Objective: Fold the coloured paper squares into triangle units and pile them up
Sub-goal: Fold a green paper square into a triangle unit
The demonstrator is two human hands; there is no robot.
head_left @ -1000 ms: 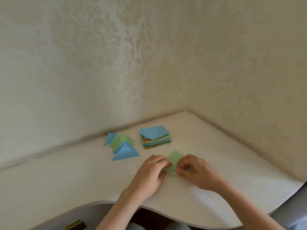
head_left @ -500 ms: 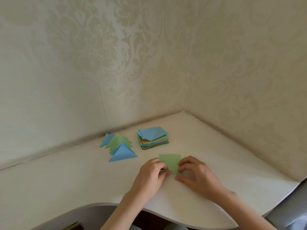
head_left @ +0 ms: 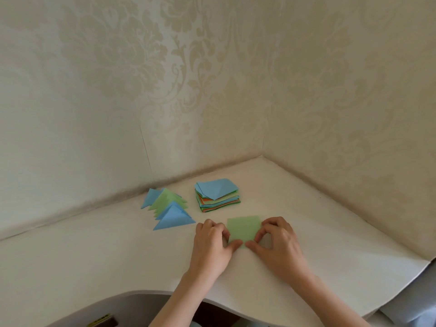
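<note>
While the green sheet [head_left: 244,228] lies flat on the table [head_left: 94,256], just in front of the stack [head_left: 218,195] of unfolded squares, both hands close on its near edge. The left hand [head_left: 212,246] has curled fingers over the sheet's left side and its thumb on the near corner; the right hand [head_left: 277,244] curls its fingers at the right side, with its thumb pressing the table or the paper's near edge just beside the left thumb. Whether the fingers pinch the paper or only pin it down cannot be told, since they hide the edges.

The sheet sits between the two hands and slightly beyond them, towards the wall, so neither hand is clearly nearer. Its sides run roughly square to the person, and it has no marked long axis. The next fold probably carries the near edge or corner away from the body, towards the far edge.

To the left, well apart from the hands, the pile [head_left: 168,208] of finished blue and green triangles fans out beside the stack.
</note>
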